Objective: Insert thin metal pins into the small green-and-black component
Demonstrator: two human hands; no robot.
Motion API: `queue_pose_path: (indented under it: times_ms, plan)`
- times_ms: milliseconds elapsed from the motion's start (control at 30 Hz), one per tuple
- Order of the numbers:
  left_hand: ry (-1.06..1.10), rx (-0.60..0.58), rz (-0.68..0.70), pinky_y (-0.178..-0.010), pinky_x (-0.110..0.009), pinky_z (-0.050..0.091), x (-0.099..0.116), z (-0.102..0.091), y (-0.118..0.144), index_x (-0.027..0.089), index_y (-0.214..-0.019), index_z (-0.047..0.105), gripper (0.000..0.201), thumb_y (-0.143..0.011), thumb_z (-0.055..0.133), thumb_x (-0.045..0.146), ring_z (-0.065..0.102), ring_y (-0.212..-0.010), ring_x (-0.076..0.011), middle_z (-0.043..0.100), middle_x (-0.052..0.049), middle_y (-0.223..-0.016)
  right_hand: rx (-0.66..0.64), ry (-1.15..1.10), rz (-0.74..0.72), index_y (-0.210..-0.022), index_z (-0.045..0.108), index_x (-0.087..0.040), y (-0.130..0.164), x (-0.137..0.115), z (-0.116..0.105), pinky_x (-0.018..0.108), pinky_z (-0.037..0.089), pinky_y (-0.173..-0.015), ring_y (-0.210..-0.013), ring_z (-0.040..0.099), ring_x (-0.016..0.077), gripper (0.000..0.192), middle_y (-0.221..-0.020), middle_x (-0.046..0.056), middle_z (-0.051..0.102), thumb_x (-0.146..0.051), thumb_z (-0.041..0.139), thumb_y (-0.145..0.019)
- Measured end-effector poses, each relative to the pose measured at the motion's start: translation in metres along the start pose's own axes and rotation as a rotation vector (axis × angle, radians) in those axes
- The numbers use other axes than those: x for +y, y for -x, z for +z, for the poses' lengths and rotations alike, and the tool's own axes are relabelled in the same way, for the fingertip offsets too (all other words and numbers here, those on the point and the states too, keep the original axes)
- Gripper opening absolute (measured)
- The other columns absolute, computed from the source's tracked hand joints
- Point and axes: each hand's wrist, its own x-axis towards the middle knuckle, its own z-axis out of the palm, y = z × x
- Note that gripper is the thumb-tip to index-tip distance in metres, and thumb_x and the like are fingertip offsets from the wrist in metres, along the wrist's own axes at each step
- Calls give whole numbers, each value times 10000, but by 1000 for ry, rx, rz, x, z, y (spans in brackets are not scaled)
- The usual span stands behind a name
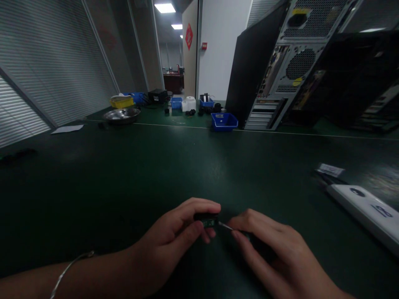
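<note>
Pinching the small black part (206, 219) in your left hand (174, 238); your right hand (274, 249) grips a thin tool (225, 226) pointing leftward into it.

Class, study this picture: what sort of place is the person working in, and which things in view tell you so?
Probably an electronics repair or assembly workshop. A green-matted workbench carries an upright computer tower with its rear ports showing, and blue parts bins sit nearby.

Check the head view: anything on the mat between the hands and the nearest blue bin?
Nothing: in the head view the green mat is bare from the left hand to the blue bin.
</note>
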Motion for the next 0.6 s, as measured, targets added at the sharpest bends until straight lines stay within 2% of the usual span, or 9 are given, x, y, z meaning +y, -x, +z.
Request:
queue_pose_path:
  times_ms: [100,167,333,433,600]
  plan:
    - [74,-26,33,-839,-304,478,-2,1,-1,223,-1172,558,294,-880,524,237,570,-925,-161,495,-71,-1221,-33,17,18,-994,590,-220,0,1,0,208,492,-649,-713,606,124,172,-831,21,615,-161,453,-909]
    - [60,-38,17,-824,-296,489,-3,1,-2,227,-1165,555,323,-844,580,202,579,-933,-166,516,-64,-1176,-42,26,20,-990,598,-217,-1,-1,-1,201,491,-643,-708,606,123,176,-829,23,619,-160,453,-907]
    - [-265,-12,59,-772,-280,498,-1,0,-3,193,-1047,633,205,-851,575,207,624,-833,-161,652,-45,-961,-49,39,17,-947,621,-213,-3,-7,-3,187,491,-606,-669,604,118,177,-787,15,620,-145,469,-887]
    - [-419,3,128,-824,-271,489,1,-1,-2,209,-1057,645,221,-843,591,208,636,-905,-171,696,-37,-981,-40,35,11,-923,628,-205,-2,-8,-4,181,493,-585,-645,604,116,177,-765,15,623,-140,471,-878]
    - [-487,57,165,-840,-256,507,1,-2,0,217,-1069,651,241,-832,606,228,656,-926,-170,713,-33,-1013,-17,50,2,-932,631,-207,-1,-6,-3,186,506,-597,-649,614,118,184,-775,17,635,-128,476,-869]
